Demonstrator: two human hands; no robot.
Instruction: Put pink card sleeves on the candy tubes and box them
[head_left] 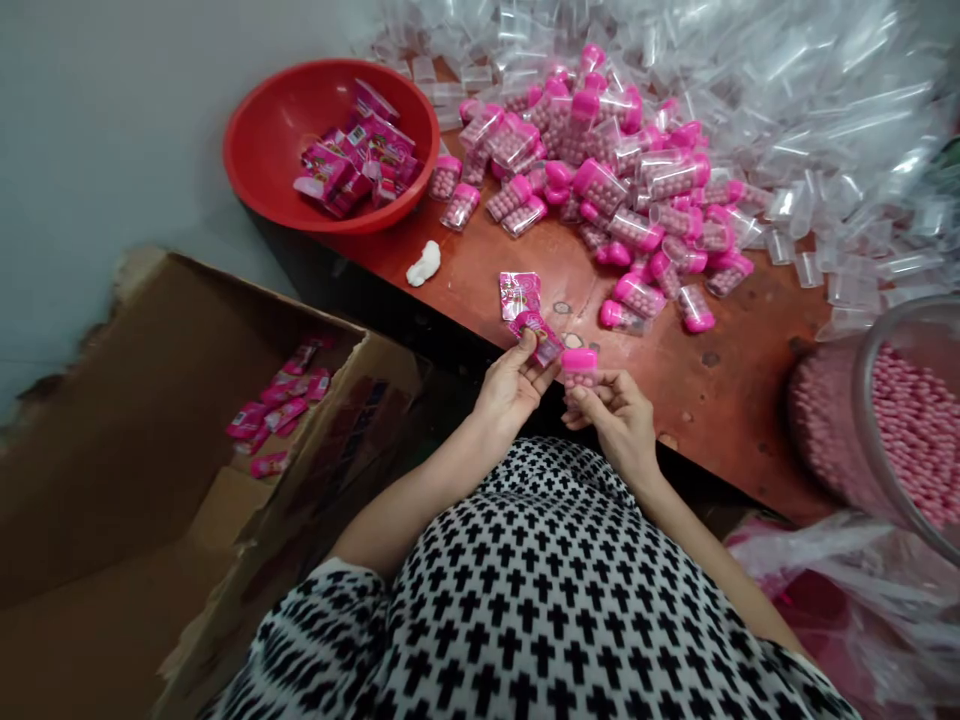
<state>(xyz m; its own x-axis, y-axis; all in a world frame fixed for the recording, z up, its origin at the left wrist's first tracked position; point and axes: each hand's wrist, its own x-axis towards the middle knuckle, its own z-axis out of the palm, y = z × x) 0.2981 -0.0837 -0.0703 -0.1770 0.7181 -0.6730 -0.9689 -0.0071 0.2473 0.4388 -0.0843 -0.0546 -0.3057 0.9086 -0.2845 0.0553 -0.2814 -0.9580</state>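
Between the thumb and fingers of my left hand (pixel 513 385) is a pink printed sleeve (pixel 541 338). A second pink and silver printed piece (pixel 520 294) lies on the table just beyond it. My right hand (pixel 619 415) grips a small clear bottle (pixel 579 368) with a bright pink cap turned upward and pink beads inside; its lower part is hidden by my fingers. Bottle and sleeve are close together at the table's front edge. Past my hands lies a heap of similar capped bottles (pixel 600 190) filled with pink beads.
A red bowl (pixel 247 185) with pink printed packs stands at the back left, near a white lump (pixel 424 264). Empty clear tubes (pixel 825 120) pile up behind. At right is a tub of pink beads (pixel 915 430). An open cardboard box (pixel 97 420) holds several wrapped packs (pixel 281 405).
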